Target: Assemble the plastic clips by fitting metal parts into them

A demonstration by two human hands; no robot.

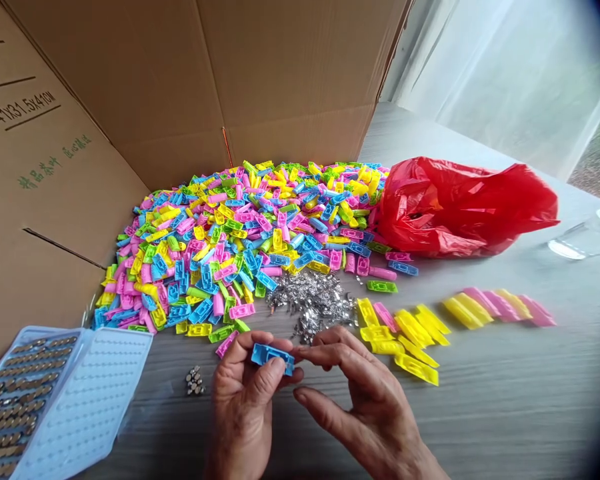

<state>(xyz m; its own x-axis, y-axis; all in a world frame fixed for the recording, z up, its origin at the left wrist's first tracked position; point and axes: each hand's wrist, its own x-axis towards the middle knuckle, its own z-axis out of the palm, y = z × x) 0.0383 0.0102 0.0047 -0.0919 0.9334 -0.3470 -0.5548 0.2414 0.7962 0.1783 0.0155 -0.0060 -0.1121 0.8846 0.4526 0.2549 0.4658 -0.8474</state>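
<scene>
My left hand (245, 400) pinches a small blue plastic piece (273, 356) between thumb and fingers, low in the middle of the head view. My right hand (365, 393) meets it from the right, thumb and forefinger pressed together at the piece's right end; whatever they hold there is too small to make out. Just beyond my hands lies a heap of tiny silver metal bits (313, 300). A few small button cells (195, 381) sit left of my left hand.
A big pile of pink, yellow, blue and green plastic pieces (240, 233) spreads before cardboard boxes (130, 100). Finished yellow and pink pieces (415, 340) lie right. A red plastic bag (460, 207), a clear cup (587, 233) and blister trays of button cells (45, 393) surround the grey table (505, 413).
</scene>
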